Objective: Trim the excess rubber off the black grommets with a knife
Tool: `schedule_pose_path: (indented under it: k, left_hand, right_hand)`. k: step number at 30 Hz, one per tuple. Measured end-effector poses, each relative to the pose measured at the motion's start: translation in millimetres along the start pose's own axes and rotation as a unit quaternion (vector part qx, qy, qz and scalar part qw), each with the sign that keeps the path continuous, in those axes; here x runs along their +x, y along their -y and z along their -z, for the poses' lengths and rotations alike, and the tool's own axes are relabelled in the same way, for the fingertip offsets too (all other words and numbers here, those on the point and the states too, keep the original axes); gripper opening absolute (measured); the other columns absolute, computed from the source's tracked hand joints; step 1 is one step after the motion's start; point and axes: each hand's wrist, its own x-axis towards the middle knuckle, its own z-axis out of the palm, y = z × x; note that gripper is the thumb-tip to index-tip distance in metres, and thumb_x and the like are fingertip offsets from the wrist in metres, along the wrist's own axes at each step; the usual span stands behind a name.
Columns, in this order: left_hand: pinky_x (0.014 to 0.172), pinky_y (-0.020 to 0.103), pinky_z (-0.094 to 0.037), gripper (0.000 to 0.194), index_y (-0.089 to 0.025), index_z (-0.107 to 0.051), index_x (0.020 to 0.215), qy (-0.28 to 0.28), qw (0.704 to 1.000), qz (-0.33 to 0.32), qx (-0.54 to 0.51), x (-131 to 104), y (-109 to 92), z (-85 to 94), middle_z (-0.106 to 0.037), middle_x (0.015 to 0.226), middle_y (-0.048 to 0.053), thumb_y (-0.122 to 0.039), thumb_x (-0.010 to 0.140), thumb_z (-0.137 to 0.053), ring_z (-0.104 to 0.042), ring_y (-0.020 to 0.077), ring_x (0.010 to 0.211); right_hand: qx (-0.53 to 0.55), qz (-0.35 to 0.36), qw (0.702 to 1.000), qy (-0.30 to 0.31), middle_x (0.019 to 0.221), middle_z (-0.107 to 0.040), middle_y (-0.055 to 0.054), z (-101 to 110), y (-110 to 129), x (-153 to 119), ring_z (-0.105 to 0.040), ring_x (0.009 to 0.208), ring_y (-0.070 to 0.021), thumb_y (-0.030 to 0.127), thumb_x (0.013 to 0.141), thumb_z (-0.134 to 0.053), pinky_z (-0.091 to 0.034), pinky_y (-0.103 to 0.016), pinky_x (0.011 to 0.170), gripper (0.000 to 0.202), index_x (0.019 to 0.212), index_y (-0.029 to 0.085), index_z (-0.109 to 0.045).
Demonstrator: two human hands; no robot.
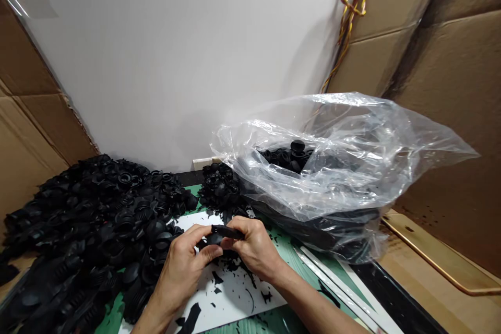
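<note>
Black part (pixel 214 238) was gripped by left fingers (pixel 209 255) and right fingers (pixel 236 245); I judged bagged parts (pixel 291 159) done, left pile (pixel 105 219) outstanding.

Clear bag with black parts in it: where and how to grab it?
Probably pinch the clear bag by its loose tip, coming from the right: the film juts out that way as a thin, free flap, while the black parts visible inside sit farther left.
</note>
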Motion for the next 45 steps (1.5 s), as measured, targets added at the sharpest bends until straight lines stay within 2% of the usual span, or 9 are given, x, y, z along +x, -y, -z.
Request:
schedule_pose_path:
  k: [5, 10, 14, 17, 22, 29, 36, 41, 45]
  left_hand:
    - [0.054, 0.025, -0.043, 0.014, -0.02, -0.075, 0.072, 0.021, 0.998, 0.052, -0.008, 0, 3, -3.6, -0.069, 0.065, 0.004, -0.026, 0.059, -0.076, -0.056, 0.0182, 0.057]
    - [0.046, 0.022, -0.036, 0.008, -0.02, -0.068, 0.057, -0.042, 0.998, 0.039, 0.009, -12, 2, -15.3, -0.056, 0.049, -0.002, -0.025, 0.06, -0.074, -0.046, 0.0133, 0.047]
    - [0.055, 0.026, -0.044, 0.012, -0.021, -0.067, 0.05, -0.02, 0.999, -0.002, -0.025, -28, -11, -17.8, -0.064, 0.056, 0.003, -0.024, 0.056, -0.077, -0.054, 0.0182, 0.056]
    - [0.056, 0.028, -0.048, 0.011, -0.02, -0.071, 0.054, -0.032, 0.993, 0.059, -0.097, -27, -18, -13.1, -0.067, 0.059, 0.005, -0.021, 0.048, -0.08, -0.059, 0.0202, 0.058]
    - [0.052, 0.025, -0.049, 0.028, -0.016, -0.074, 0.066, -0.088, 0.963, 0.148, -0.205, -11, -6, -4.7, -0.071, 0.065, 0.006, -0.018, 0.04, -0.083, -0.062, 0.0184, 0.059]
    - [0.044, 0.02, -0.041, 0.024, -0.016, -0.075, 0.07, -0.125, 0.965, 0.129, -0.189, -13, 8, -7.7, -0.072, 0.072, 0.008, -0.017, 0.046, -0.079, -0.061, 0.0176, 0.062]
    - [0.044, 0.02, -0.041, 0.025, -0.016, -0.074, 0.069, -0.115, 0.968, 0.138, -0.174, -12, 8, -9.4, -0.07, 0.065, 0.004, -0.019, 0.044, -0.08, -0.055, 0.0135, 0.053]
    - [0.055, 0.025, -0.047, 0.018, -0.017, -0.073, 0.071, -0.093, 0.983, 0.09, -0.13, -18, 11, -14.3, -0.069, 0.065, 0.004, -0.026, 0.055, -0.078, -0.059, 0.0172, 0.058]
    - [0.063, 0.026, -0.048, 0.007, -0.021, -0.073, 0.069, -0.094, 0.992, -0.085, 0.015, -20, 9, -15.5, -0.071, 0.07, 0.005, -0.018, 0.063, -0.072, -0.062, 0.0193, 0.065]
  right_hand:
    - [0.091, -0.046, 0.995, -0.023, 0.054, -0.049, 0.005, -6, 1, -1, -0.042, 0.055, -0.0114, 0.014, 0.061, -0.061, -0.032, -0.022, 0.054, 0.012, 0.049, 0.017, -0.058]
    - [0.134, -0.068, 0.988, -0.047, 0.049, -0.045, 0.005, -10, -2, 2, -0.04, 0.052, -0.0115, 0.019, 0.059, -0.057, -0.032, -0.023, 0.052, 0.011, 0.048, 0.017, -0.053]
    - [0.088, -0.063, 0.979, -0.173, 0.048, -0.045, 0.005, 7, -8, 14, -0.039, 0.051, -0.0123, 0.022, 0.06, -0.055, -0.032, -0.024, 0.05, 0.012, 0.049, 0.019, -0.051]
    - [0.065, -0.059, 0.972, -0.22, 0.05, -0.044, 0.005, 14, -9, 20, -0.037, 0.051, -0.0122, 0.027, 0.065, -0.056, -0.03, -0.024, 0.05, 0.014, 0.055, 0.02, -0.051]
    - [-0.002, -0.014, 0.985, -0.172, 0.05, -0.039, 0.005, 6, -10, 19, -0.033, 0.049, -0.0112, 0.034, 0.072, -0.057, -0.027, -0.024, 0.048, 0.025, 0.054, 0.019, -0.048]
    - [0.022, -0.018, 0.996, -0.08, 0.056, -0.055, 0.002, 14, -6, 14, -0.048, 0.056, -0.0146, 0.03, 0.072, -0.059, -0.038, -0.026, 0.055, 0.018, 0.061, 0.017, -0.063]
    - [0.045, 0.084, 0.995, -0.001, 0.08, -0.063, -0.003, -2, 11, 1, -0.058, 0.073, -0.0171, 0.016, 0.067, -0.064, -0.044, -0.027, 0.066, 0.007, 0.07, 0.02, -0.069]
    - [0.025, 0.099, 0.993, -0.064, 0.058, -0.048, 0.003, -15, 5, -2, -0.044, 0.056, -0.012, 0.012, 0.066, -0.055, -0.033, -0.023, 0.053, 0.018, 0.051, 0.019, -0.05]
    - [0.067, 0.016, 0.995, -0.072, 0.055, -0.045, 0.004, -15, 2, 2, -0.04, 0.055, -0.0117, 0.017, 0.064, -0.052, -0.033, -0.023, 0.054, 0.015, 0.05, 0.019, -0.046]
